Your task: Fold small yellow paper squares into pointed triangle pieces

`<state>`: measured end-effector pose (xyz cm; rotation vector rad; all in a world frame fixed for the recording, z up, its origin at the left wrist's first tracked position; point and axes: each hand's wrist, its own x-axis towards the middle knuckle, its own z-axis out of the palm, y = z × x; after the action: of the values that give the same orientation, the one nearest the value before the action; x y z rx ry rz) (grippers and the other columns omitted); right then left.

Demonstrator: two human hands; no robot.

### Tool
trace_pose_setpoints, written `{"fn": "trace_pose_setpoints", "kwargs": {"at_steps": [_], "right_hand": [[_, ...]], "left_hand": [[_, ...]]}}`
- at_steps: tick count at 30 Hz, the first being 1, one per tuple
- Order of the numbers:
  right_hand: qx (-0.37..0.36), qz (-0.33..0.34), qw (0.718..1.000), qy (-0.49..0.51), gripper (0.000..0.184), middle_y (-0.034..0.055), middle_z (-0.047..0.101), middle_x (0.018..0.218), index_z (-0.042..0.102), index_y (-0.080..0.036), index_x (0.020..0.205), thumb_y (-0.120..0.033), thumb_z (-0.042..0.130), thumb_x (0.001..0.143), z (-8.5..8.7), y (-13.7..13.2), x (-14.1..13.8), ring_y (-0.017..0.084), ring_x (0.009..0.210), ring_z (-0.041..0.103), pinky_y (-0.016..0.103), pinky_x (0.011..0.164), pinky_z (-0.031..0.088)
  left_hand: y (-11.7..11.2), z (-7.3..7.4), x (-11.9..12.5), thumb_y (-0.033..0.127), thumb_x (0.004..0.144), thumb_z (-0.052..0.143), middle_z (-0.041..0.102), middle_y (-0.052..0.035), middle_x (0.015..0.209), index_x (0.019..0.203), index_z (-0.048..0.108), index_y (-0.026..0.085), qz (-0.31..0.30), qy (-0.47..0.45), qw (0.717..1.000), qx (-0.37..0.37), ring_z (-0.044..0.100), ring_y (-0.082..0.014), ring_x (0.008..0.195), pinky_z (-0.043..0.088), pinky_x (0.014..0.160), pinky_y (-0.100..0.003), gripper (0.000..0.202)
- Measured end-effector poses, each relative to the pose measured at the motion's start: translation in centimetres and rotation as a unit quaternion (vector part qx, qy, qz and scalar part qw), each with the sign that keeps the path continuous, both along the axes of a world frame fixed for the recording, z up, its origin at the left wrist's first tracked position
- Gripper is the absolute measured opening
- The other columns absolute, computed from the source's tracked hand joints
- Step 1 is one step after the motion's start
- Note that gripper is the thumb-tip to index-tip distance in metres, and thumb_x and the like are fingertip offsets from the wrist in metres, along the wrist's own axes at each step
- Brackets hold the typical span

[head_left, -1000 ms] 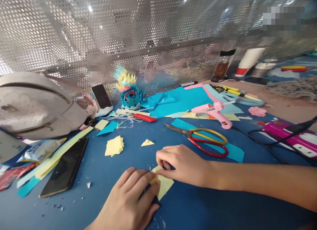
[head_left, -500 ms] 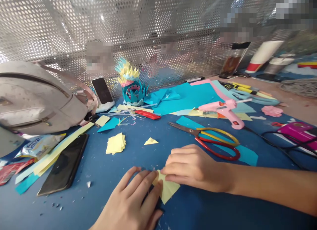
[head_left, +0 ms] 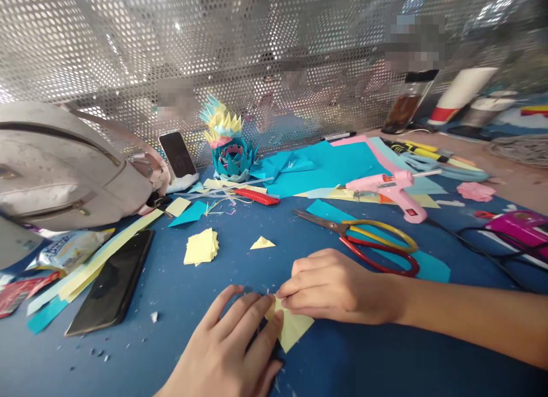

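Blue table (head_left: pixel 363 363): both hands, left hand (head_left: pixel 226 351) and right hand (head_left: pixel 334 286), press yellow paper (head_left: pixel 293 328)

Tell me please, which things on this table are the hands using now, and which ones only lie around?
In use:
- yellow paper piece, held down by the left hand and pinched by the right hand

Lying about:
- stack of yellow squares
- small yellow triangle
- scissors
- pink glue gun
- black phone
- backpack
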<state>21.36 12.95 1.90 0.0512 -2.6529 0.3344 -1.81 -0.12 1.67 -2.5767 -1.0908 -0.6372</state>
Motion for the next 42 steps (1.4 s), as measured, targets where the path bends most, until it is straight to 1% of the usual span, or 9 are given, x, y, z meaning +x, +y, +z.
{"fn": "trace_pose_setpoints", "kwargs": {"at_steps": [9, 16, 20, 23, 28, 34, 39, 41, 42], "right_hand": [[-0.031, 0.021, 0.999, 0.022, 0.024, 0.0048, 0.077, 0.105, 0.072, -0.015, 0.101, -0.022, 0.050, 0.107, 0.05, 0.08, -0.35, 0.016, 0.085, 0.064, 0.029, 0.069, 0.044], [-0.027, 0.024, 0.999, 0.010, 0.028, 0.0047, 0.077, 0.106, 0.072, -0.016, 0.101, -0.023, 0.046, 0.109, 0.34, 0.21, -0.36, 0.016, 0.085, 0.064, 0.030, 0.071, 0.045], [-0.031, 0.041, 0.999, -0.013, 0.033, 0.0058, 0.076, 0.107, 0.073, -0.016, 0.101, -0.027, 0.043, 0.110, 0.71, 0.56, -0.53, 0.015, 0.086, 0.063, 0.030, 0.072, 0.045], [-0.031, 0.049, 0.998, -0.016, 0.034, 0.0062, 0.076, 0.106, 0.073, -0.016, 0.099, -0.029, 0.043, 0.110, 0.75, 0.77, -0.56, 0.016, 0.084, 0.062, 0.030, 0.072, 0.044], [-0.044, 0.042, 0.998, -0.007, 0.035, 0.0054, 0.076, 0.105, 0.073, -0.017, 0.096, -0.032, 0.045, 0.110, 0.71, 0.76, -0.55, 0.016, 0.083, 0.061, 0.030, 0.073, 0.043], [-0.074, 0.035, 0.997, -0.013, 0.028, 0.0063, 0.074, 0.105, 0.075, -0.018, 0.096, -0.029, 0.051, 0.107, 0.64, 0.64, -0.59, 0.016, 0.082, 0.060, 0.030, 0.073, 0.042], [-0.138, 0.003, 0.990, -0.039, 0.017, 0.0036, 0.072, 0.096, 0.078, -0.021, 0.093, -0.027, 0.064, 0.099, 0.70, 0.83, -0.51, 0.015, 0.084, 0.060, 0.027, 0.075, 0.043], [-0.151, -0.005, 0.987, -0.048, 0.017, 0.0029, 0.071, 0.093, 0.079, -0.021, 0.094, -0.027, 0.063, 0.099, 0.74, 0.94, -0.46, 0.014, 0.084, 0.059, 0.027, 0.076, 0.043], [-0.145, -0.005, 0.988, -0.049, 0.019, 0.0031, 0.070, 0.093, 0.079, -0.022, 0.096, -0.027, 0.062, 0.100, 0.72, 0.98, -0.44, 0.015, 0.084, 0.059, 0.028, 0.076, 0.043]], "left_hand": [[0.16, 0.25, 0.13, 0.029, 0.110, 0.036, 0.076, -0.0051, 0.114, 0.117, 0.071, 0.015, 0.007, 0.004, 1.000, 0.006, 0.069, -0.0209, 0.102, 0.041, 0.106, -0.038, 0.038], [0.01, 0.10, 0.21, 0.027, 0.110, 0.036, 0.075, -0.0053, 0.111, 0.117, 0.070, 0.016, 0.007, -0.005, 1.000, -0.010, 0.068, -0.0211, 0.102, 0.038, 0.108, -0.039, 0.038], [0.02, -0.25, 0.26, 0.031, 0.108, 0.041, 0.075, -0.0040, 0.113, 0.118, 0.070, 0.019, 0.007, -0.024, 1.000, -0.001, 0.066, -0.0211, 0.103, 0.032, 0.114, -0.039, 0.033], [0.03, -0.38, 0.36, 0.031, 0.107, 0.045, 0.074, -0.0044, 0.113, 0.118, 0.070, 0.018, 0.006, -0.031, 1.000, -0.002, 0.065, -0.0213, 0.103, 0.030, 0.116, -0.039, 0.031], [0.02, -0.30, 0.47, 0.030, 0.105, 0.047, 0.073, -0.0049, 0.113, 0.121, 0.070, 0.018, 0.007, -0.023, 1.000, -0.010, 0.065, -0.0217, 0.103, 0.030, 0.115, -0.040, 0.030], [0.16, -0.42, 0.40, 0.028, 0.104, 0.046, 0.074, -0.0053, 0.112, 0.123, 0.069, 0.017, 0.005, -0.018, 1.000, -0.004, 0.064, -0.0218, 0.103, 0.029, 0.116, -0.041, 0.031], [0.16, -0.30, 0.38, 0.024, 0.103, 0.044, 0.073, -0.0037, 0.111, 0.123, 0.069, 0.019, 0.014, -0.018, 1.000, -0.003, 0.064, -0.0210, 0.102, 0.029, 0.116, -0.040, 0.033], [0.09, -0.26, 0.42, 0.022, 0.102, 0.044, 0.073, -0.0039, 0.111, 0.122, 0.070, 0.019, 0.014, -0.020, 1.000, -0.004, 0.064, -0.0213, 0.103, 0.030, 0.116, -0.040, 0.033], [0.07, -0.26, 0.45, 0.022, 0.101, 0.045, 0.073, -0.0040, 0.112, 0.121, 0.070, 0.019, 0.014, -0.022, 1.000, -0.006, 0.064, -0.0215, 0.103, 0.029, 0.116, -0.040, 0.032]]}}
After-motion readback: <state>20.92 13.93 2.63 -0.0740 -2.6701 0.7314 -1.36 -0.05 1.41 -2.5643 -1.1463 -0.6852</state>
